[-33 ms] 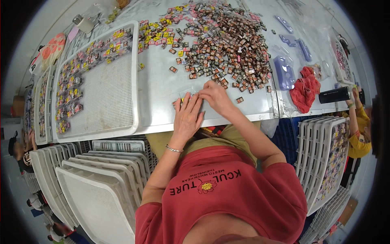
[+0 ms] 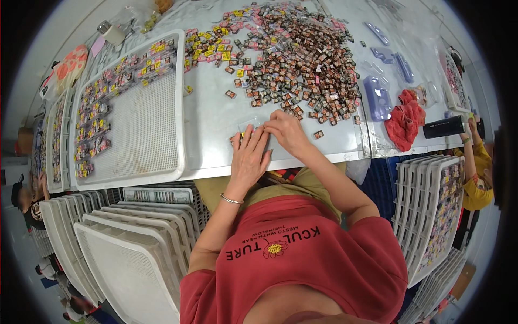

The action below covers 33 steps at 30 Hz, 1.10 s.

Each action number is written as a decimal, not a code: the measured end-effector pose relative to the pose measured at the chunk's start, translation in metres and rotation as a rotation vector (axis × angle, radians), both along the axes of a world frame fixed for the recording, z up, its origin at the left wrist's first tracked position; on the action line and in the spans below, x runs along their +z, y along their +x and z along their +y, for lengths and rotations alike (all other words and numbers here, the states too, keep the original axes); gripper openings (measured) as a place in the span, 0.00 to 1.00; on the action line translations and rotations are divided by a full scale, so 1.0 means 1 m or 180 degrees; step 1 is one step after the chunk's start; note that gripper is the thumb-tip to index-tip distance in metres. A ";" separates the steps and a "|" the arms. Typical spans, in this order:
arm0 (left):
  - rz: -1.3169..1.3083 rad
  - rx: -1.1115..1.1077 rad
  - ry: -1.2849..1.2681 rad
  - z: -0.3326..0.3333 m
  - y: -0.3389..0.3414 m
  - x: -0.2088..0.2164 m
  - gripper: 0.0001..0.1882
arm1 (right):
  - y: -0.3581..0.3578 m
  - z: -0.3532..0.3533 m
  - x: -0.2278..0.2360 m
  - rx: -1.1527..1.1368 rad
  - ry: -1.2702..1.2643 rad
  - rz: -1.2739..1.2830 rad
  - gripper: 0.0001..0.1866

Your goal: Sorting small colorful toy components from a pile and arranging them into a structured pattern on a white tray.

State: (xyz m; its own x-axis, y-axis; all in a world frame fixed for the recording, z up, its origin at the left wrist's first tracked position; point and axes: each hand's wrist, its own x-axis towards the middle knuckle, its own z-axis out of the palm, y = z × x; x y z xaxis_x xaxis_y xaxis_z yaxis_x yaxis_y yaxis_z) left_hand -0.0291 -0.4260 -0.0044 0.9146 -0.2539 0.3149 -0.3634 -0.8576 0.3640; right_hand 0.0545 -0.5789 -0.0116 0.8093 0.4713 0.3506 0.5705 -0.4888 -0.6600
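Left hand [image 2: 249, 155] at centre of frame, palm down, fingers extended and held close, thumb out to the right. It lies over a few small yellow and dark blocks [image 2: 244, 133]; they peek out at the left edge of its fingers, the rest is covered. Can't tell if it clamps anything underneath

Right hand [image 2: 285, 130] just right of it, thumb and fingertips bunched together right beside the left fingertips. Contact point is hidden, so can't tell if a block is pinched there

Clear plastic piece [image 2: 248, 121] sits just above the left fingertips in the frame, flat on the white table [image 2: 208, 127]. Metal bracelet [image 2: 231, 198] on the left wrist

Further out: one loose block [image 2: 318, 134] lies right of the right hand, near its wrist. Big pile of small dark blocks [image 2: 310, 59] fills upper centre, well above the hands; yellow and pink blocks [image 2: 208, 47] spread at its left side

Large white tray [image 2: 180, 108] at upper left, block clusters [image 2: 97, 127] along its left and top sides, bare mesh toward lower right

Upper right: purple plastic part [image 2: 376, 97], red cloth [image 2: 403, 128] just below it, black cylinder [image 2: 443, 127] further right. Upright white trays [image 2: 116, 259] lower left
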 end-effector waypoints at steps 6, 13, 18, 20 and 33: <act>0.0091 0.0005 -0.0056 0.000 -0.002 -0.001 0.27 | -0.001 -0.005 -0.005 -0.0019 0.0372 -0.0102 0.05; 0.0090 0.0014 -0.0156 0.001 -0.001 -0.001 0.27 | 0.004 0.000 0.006 0.0323 -0.0618 -0.0666 0.07; 0.0065 0.0015 -0.0190 0.001 0.001 -0.001 0.27 | 0.011 -0.003 0.002 0.0442 -0.0743 -0.0772 0.08; 0.0061 0.0015 -0.0255 0.001 0.002 -0.001 0.27 | 0.006 -0.004 0.000 0.0392 -0.0596 -0.0891 0.09; -0.0316 0.0344 -0.1566 0.012 -0.006 -0.006 0.21 | 0.111 0.039 0.033 0.0003 0.0375 0.0207 0.10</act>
